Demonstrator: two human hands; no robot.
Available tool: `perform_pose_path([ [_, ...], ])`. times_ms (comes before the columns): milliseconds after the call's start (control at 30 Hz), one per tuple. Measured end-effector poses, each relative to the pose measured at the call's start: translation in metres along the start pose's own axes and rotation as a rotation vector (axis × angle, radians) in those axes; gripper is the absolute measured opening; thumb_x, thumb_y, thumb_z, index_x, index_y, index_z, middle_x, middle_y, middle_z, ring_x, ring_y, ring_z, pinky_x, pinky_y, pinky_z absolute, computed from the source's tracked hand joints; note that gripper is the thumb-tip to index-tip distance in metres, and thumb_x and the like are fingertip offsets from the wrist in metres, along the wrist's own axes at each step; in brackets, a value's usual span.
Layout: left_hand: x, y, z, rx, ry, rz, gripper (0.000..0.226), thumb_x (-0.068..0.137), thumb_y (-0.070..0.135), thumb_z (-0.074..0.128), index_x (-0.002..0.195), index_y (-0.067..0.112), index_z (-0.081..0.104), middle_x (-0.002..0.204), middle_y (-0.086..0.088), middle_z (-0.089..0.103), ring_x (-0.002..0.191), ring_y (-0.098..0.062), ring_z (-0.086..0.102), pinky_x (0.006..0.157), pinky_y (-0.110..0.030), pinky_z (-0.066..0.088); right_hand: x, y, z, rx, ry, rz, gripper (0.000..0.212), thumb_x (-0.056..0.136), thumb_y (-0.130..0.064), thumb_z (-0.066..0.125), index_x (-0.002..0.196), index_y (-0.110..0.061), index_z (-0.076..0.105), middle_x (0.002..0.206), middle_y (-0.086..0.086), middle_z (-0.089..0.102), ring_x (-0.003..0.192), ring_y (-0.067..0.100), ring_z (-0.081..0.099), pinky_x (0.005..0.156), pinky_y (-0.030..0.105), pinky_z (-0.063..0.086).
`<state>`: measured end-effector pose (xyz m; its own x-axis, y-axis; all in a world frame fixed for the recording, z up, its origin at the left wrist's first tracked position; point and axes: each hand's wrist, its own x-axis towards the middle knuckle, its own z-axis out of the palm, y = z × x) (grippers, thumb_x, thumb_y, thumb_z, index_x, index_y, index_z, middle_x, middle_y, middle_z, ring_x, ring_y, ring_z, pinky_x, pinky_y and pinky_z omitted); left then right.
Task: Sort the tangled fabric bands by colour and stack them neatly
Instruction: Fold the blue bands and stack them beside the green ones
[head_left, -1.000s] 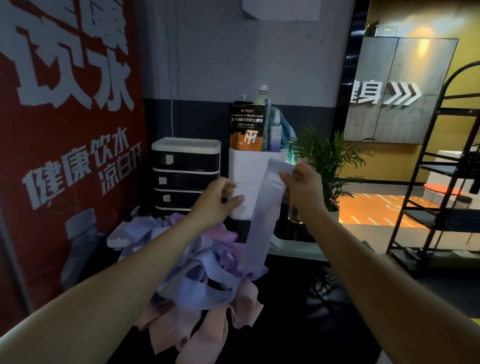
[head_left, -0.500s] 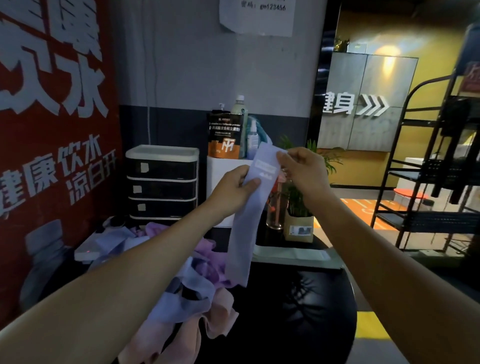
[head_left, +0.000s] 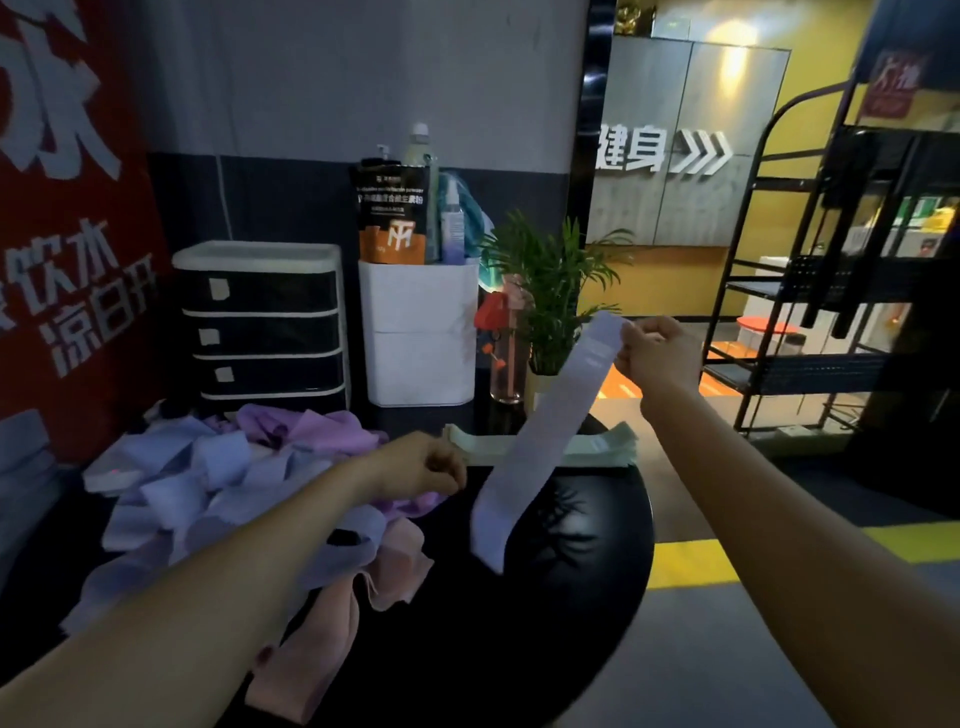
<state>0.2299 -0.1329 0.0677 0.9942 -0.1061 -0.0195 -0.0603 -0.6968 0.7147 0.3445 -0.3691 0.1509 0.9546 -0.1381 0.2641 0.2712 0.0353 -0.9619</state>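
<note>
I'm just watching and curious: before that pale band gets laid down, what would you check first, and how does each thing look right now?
1. Lavender band held firmly: ok, the right hand pinches its top end.
2. Band free of the tangled pile: ok, it hangs apart from the pile.
3. Band untwisted: ok, it hangs flat, lower end touching or just above the black table.
4. Left hand free to help: cannot tell, its fingers are curled over the pile's edge.
5. A stack of matching colour to add to: not ok, only the pale green stack shows.
6. Bare table space for a new stack: ok, in front of the green stack.
</note>
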Motion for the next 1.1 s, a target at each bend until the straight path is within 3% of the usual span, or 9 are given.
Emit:
perform_pose_path([
  [200, 0.021, -0.011, 0.024, -0.098, 0.189, -0.001, 0.024, 0.087, 0.002, 0.06, 0.082, 0.025, 0.057, 0.085, 0.009, 0.061, 0.075, 0.007, 0.057, 0.079, -0.016, 0.043, 0.0, 0.031, -0.015, -0.055, -0.082, 0.098, 0.024, 0.09, -0.008, 0.056, 0.067, -0.014, 0.054, 0.058, 0.012, 0.051, 0.052, 0.021, 0.047, 0.064, 0.037, 0.045],
  [300, 0.042, 0.016, 0.035, -0.305, 0.292, 0.065, 0.022, 0.086, 0.006, 0.064, 0.099, 0.019, 0.053, 0.097, 0.003, 0.055, 0.093, -0.012, 0.055, 0.088, -0.027, 0.044, -0.008, 0.024, -0.01, -0.023, -0.261, 0.065, 0.021, 0.09, -0.005, 0.058, 0.07, -0.009, 0.055, 0.059, 0.012, 0.051, 0.051, 0.021, 0.046, 0.059, 0.034, 0.041],
  [433, 0.071, 0.063, 0.03, -0.561, 0.342, 0.16, 0.058, 0.082, 0.017, 0.07, 0.13, 0.011, 0.039, 0.116, 0.0, 0.049, 0.109, -0.013, 0.051, 0.092, -0.027, 0.044, -0.015, 0.003, -0.001, -0.049, -0.475, -0.045, 0.018, 0.09, -0.003, 0.057, 0.073, -0.008, 0.055, 0.064, 0.01, 0.051, 0.057, 0.02, 0.048, 0.059, 0.032, 0.044],
  [500, 0.078, 0.078, 0.026, -0.657, 0.293, 0.234, 0.059, 0.076, 0.013, 0.074, 0.126, 0.015, 0.041, 0.112, 0.002, 0.055, 0.1, -0.006, 0.057, 0.083, -0.022, 0.049, -0.017, -0.007, 0.003, -0.03, -0.514, -0.074, 0.018, 0.09, -0.002, 0.056, 0.073, -0.008, 0.055, 0.066, 0.01, 0.051, 0.058, 0.019, 0.05, 0.058, 0.029, 0.046],
  [700, 0.071, 0.061, 0.045, -0.524, 0.123, 0.174, 0.043, 0.075, -0.006, 0.07, 0.107, 0.02, 0.055, 0.098, 0.008, 0.062, 0.089, -0.007, 0.06, 0.074, -0.014, 0.051, 0.0, -0.016, -0.003, 0.096, -0.253, -0.032, 0.019, 0.093, -0.005, 0.053, 0.075, -0.01, 0.054, 0.066, 0.007, 0.052, 0.055, 0.014, 0.049, 0.054, 0.023, 0.046],
  [900, 0.043, 0.009, 0.053, -0.4, -0.071, -0.053, 0.049, 0.062, 0.029, 0.076, 0.104, 0.007, 0.066, 0.098, -0.003, 0.068, 0.087, -0.013, 0.062, 0.079, -0.024, 0.048, 0.021, 0.02, -0.027, 0.132, 0.057, 0.146, 0.024, 0.092, -0.008, 0.055, 0.069, -0.015, 0.052, 0.069, 0.011, 0.055, 0.058, 0.017, 0.052, 0.06, 0.029, 0.049],
  [967, 0.037, -0.004, 0.051, -0.388, -0.122, -0.13, 0.024, 0.074, 0.02, 0.074, 0.096, 0.013, 0.066, 0.093, 0.0, 0.066, 0.081, -0.008, 0.061, 0.075, -0.021, 0.046, 0.02, 0.033, -0.035, 0.116, 0.106, 0.18, 0.024, 0.093, -0.009, 0.054, 0.07, -0.016, 0.052, 0.07, 0.009, 0.055, 0.058, 0.015, 0.053, 0.06, 0.027, 0.049],
  [1033, 0.034, -0.01, 0.048, -0.426, -0.069, -0.222, 0.006, 0.086, 0.012, 0.065, 0.087, 0.017, 0.061, 0.084, 0.0, 0.06, 0.07, -0.006, 0.056, 0.063, -0.017, 0.045, 0.017, 0.044, -0.041, 0.123, 0.129, 0.211, 0.023, 0.094, -0.008, 0.053, 0.072, -0.014, 0.052, 0.07, 0.008, 0.054, 0.061, 0.015, 0.054, 0.061, 0.025, 0.051],
  [1100, 0.034, -0.014, 0.045, -0.496, 0.063, -0.302, 0.013, 0.091, 0.006, 0.055, 0.083, 0.016, 0.057, 0.078, -0.001, 0.055, 0.062, -0.007, 0.051, 0.05, -0.016, 0.044, 0.013, 0.058, -0.046, 0.139, 0.138, 0.24, 0.023, 0.094, -0.006, 0.052, 0.072, -0.013, 0.051, 0.072, 0.008, 0.054, 0.065, 0.015, 0.054, 0.062, 0.024, 0.052],
])
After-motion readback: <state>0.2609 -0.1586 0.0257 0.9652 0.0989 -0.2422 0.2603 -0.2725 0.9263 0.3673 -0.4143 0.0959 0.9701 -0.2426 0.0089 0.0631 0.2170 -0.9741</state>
